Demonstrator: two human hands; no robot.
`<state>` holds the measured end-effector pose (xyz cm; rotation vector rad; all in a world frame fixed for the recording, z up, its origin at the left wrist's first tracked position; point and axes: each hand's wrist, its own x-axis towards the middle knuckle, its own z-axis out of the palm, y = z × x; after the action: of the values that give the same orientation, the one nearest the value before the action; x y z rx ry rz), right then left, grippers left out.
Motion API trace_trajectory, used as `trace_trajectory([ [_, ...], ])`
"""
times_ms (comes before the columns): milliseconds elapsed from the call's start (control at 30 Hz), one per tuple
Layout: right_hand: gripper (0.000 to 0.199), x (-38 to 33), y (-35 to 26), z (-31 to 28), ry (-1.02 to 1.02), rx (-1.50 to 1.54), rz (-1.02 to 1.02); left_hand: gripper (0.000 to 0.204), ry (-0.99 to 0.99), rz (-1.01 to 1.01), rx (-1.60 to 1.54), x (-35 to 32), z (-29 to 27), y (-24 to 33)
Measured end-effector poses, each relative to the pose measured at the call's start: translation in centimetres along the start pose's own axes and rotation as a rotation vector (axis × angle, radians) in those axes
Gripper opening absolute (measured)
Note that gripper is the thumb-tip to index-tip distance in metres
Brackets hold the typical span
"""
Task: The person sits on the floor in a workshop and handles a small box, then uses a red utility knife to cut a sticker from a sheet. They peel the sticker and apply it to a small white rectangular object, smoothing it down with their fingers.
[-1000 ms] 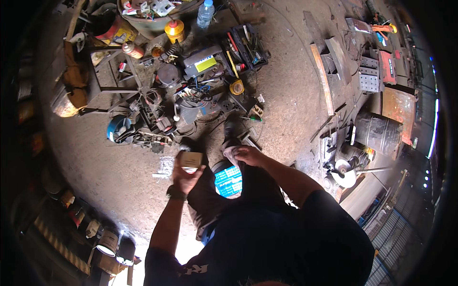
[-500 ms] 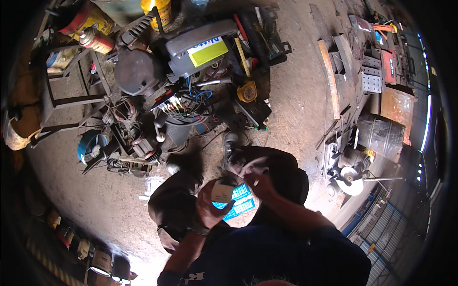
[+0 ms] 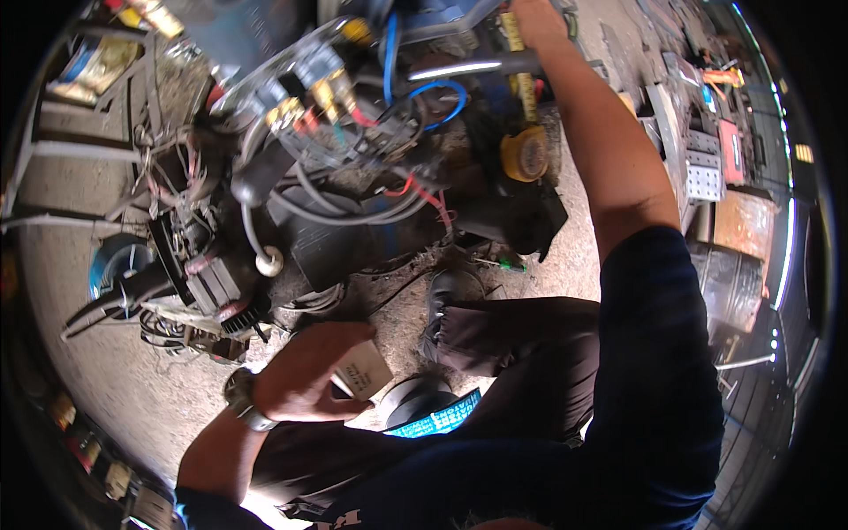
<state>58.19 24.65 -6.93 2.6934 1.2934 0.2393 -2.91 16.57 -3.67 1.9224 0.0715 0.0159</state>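
My left hand (image 3: pixel 309 375), a watch on its wrist, is closed round a small pale box (image 3: pixel 364 369) with print on it. Just right of and below the box lies a dark round disc-like thing (image 3: pixel 415 399) beside a blue and white printed sheet (image 3: pixel 442 417), between my legs. My right arm stretches far forward. Only part of my right hand (image 3: pixel 535 19) shows at the top edge, its fingers out of the picture, close to the blade of a yellow tape measure (image 3: pixel 525 154). Whether it holds anything is hidden.
Ahead is a machine with brass-coloured connectors (image 3: pixel 327 97) and looped grey cables (image 3: pixel 327 215). A metal frame (image 3: pixel 84 150) and a blue round container (image 3: pixel 117 269) stand at the left. Metal plates (image 3: pixel 704 168) and a drum (image 3: pixel 729 287) lie at the right.
My right hand has left the sheet between my legs and reached far forward. My left hand has moved left with the pale box. The view has shifted closer to the machine.
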Motion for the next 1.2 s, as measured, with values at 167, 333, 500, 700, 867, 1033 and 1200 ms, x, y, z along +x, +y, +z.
trace_trajectory([
  [167,0.035,0.2,-1.5,-3.0,0.013,0.117,0.071,0.099,0.079,-0.014,0.113,-1.9,-1.3,1.6],
  [333,0.043,-2.8,-1.2,-5.8,0.048,0.283,0.174,0.095,0.24,-0.045,0.091,-3.5,-1.3,3.6],
  [500,0.038,-4.1,5.3,-3.5,0.207,0.743,0.152,0.106,0.452,-0.082,-0.059,-6.2,0.1,2.5],
  [700,0.042,-4.8,-0.1,-3.1,0.117,0.405,-0.006,0.109,0.682,-0.142,-0.457,-7.8,0.4,4.6],
  [867,0.047,-3.7,-1.7,-5.5,0.044,0.373,0.053,0.113,0.75,-0.122,-0.383,-8.5,-0.8,3.7],
  [1033,0.041,-0.4,-1.8,-4.6,-0.034,0.282,-0.026,0.113,0.726,-0.149,-0.605,-7.6,-2.1,3.3],
  [1200,0.042,-0.3,-1.8,-5.7,0.191,0.524,0.107,0.114,0.666,-0.22,-0.666,-7.1,-0.9,1.9],
])
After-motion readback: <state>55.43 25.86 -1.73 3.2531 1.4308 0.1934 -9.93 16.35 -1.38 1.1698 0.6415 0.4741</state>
